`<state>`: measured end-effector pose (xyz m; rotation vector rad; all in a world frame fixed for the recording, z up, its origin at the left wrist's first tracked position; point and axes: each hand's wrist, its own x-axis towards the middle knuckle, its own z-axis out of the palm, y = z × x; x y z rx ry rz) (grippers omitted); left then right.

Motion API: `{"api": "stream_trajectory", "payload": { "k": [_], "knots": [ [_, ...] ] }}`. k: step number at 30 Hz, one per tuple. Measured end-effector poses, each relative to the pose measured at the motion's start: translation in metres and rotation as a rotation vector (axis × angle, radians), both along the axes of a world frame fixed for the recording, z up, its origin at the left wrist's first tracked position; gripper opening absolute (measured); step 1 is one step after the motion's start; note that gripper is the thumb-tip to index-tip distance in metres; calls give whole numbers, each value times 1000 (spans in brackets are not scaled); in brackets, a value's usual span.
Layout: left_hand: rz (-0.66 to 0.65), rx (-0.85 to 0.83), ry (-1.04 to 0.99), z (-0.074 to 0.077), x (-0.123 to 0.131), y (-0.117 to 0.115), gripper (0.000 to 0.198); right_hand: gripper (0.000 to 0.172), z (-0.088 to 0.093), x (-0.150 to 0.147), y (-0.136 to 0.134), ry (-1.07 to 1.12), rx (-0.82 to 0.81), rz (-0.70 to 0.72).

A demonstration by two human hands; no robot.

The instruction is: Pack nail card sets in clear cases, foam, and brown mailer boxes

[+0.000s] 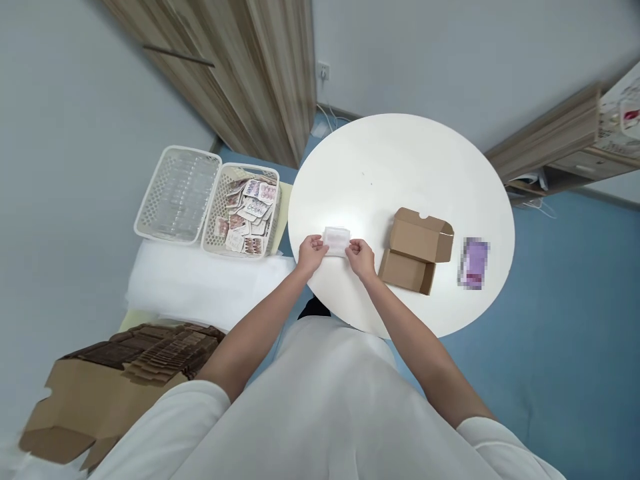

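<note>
A small whitish, translucent flat packet [337, 241] is at the near left of the round white table [400, 160]. My left hand [312, 255] pinches its left edge, and my right hand [361, 257] has thumb and fingers closed at its right edge. What lies inside the packet is too blurred to make out. To the right of my right hand stands an open brown cardboard box [417, 247], its lid folded back and its inside showing no contents.
Farther right lies a purple pixelated item [474, 263]. Left of the table, one white basket [214, 227] holds several printed cards with false nails; another basket [143, 207] holds clear plastic cases. Nearer are white wrapping sheets [200, 280] and flattened cardboard boxes [110, 393].
</note>
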<state>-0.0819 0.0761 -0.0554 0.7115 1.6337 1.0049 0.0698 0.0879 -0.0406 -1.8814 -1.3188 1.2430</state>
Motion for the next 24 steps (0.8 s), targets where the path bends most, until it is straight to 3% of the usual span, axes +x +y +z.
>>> {"api": "stream_trajectory", "payload": {
  "k": [5, 10, 16, 24],
  "knots": [
    [-94, 135, 123, 25, 47, -16, 33, 22, 31, 51, -23, -68, 134, 33],
    [-254, 225, 268, 45, 107, -27, 23, 17, 43, 112, -46, -181, 163, 44],
    [-448, 235, 413, 42, 157, -36, 15, 21, 37, 164, -71, -215, 149, 125],
    [-643, 122, 617, 39, 185, -36, 28, 28, 28, 186, -73, -252, 46, 202]
  ]
}}
